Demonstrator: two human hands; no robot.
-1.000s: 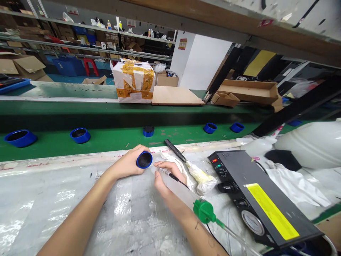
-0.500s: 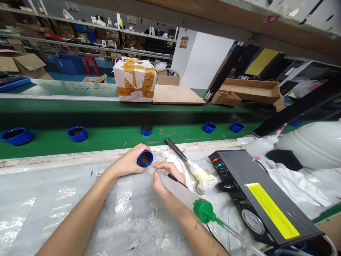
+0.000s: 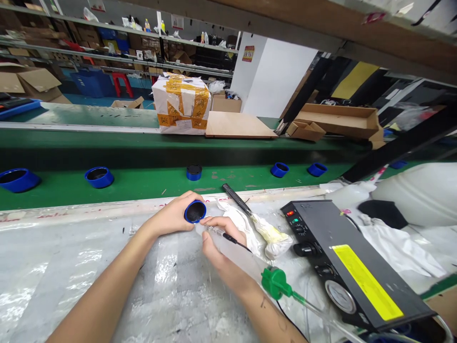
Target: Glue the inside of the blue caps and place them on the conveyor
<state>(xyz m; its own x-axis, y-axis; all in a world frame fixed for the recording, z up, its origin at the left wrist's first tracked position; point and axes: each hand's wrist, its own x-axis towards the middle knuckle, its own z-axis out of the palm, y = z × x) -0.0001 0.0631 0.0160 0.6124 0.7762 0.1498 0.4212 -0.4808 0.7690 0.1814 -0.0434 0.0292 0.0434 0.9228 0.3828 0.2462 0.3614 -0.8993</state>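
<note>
My left hand (image 3: 176,213) is closed round a blue ring-shaped part with a black inside (image 3: 195,211), its open face tilted toward me. In my right hand (image 3: 223,238) lies a translucent glue dispensing syringe (image 3: 237,252), gripped between thumb and fingers. The syringe tip meets or nearly meets the lower rim of the blue part; the exact contact is too small to tell. A green cap (image 3: 274,282) with a clear hose closes the syringe's back end, and a thin black cable runs along its barrel.
A black dispenser box (image 3: 352,257) with a gauge stands at right. A black-handled tool (image 3: 236,198) with a cloth-wrapped end lies beyond my right hand. Several blue parts, one of them (image 3: 99,176) at left, sit on the green belt (image 3: 150,186). A taped carton (image 3: 183,103) stands behind.
The syringe tip has shifted slightly left and up, closer to the blue part's rim. Blue parts at the belt's left have slid a little left in view. Both hands keep their holds.
</note>
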